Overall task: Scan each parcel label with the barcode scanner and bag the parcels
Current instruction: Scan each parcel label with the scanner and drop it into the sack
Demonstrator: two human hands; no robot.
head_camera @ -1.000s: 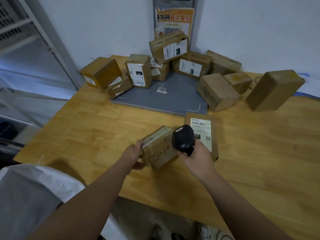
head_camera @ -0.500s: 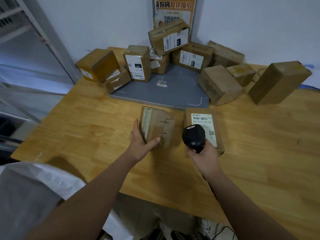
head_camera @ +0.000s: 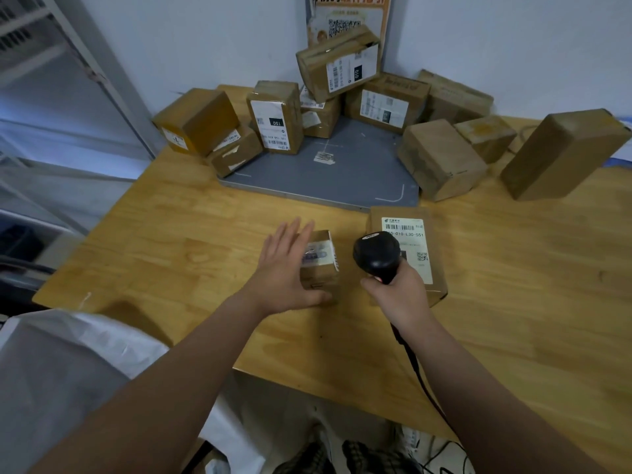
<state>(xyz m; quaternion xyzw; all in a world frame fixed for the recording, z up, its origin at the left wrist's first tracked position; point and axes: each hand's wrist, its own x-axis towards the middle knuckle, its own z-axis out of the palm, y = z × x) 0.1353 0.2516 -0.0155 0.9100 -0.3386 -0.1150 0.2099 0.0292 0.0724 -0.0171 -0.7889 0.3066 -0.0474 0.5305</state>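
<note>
A small cardboard parcel stands on the wooden table with a white label facing up. My left hand lies flat against its left side, fingers straight, thumb under its near edge. My right hand grips the black barcode scanner, whose head hangs just right of that parcel. Behind the scanner lies a flat parcel with a printed label facing up. A white bag hangs at the table's near left corner.
Several more brown parcels are heaped around a grey pad at the back, against the wall. A long box leans at the far right. The scanner's cable runs down over the table's front edge. Metal shelving stands on the left.
The small parcel has been turned over, so its labelled face now points up instead of its plain taped side. My left hand has flattened out against it. The scanner has stayed close by.
</note>
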